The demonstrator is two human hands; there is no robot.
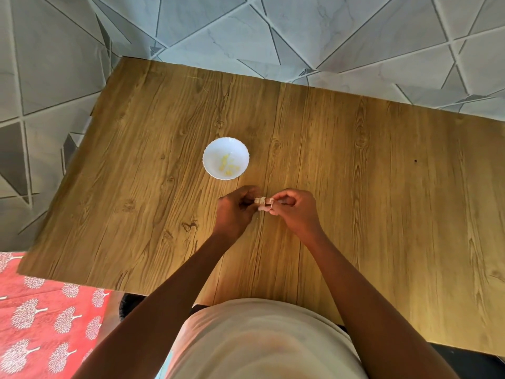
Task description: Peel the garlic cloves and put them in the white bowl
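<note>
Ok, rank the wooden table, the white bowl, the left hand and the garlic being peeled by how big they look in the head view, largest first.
1. Wooden table, by far the largest.
2. White bowl and left hand: they look about alike, and the hand sits nearer the camera, so no ranking between them.
3. Garlic, the smallest, pinched between both hands and partly hidden.

A home room, wood-grain table (355,165), grey geometric floor tiles (246,28), red tree-print cloth (46,324)

Left hand (237,212) and right hand (293,209) pinching a garlic clove (261,204), white bowl (225,158) holding peeled cloves (228,164), wooden table (355,173)
</note>
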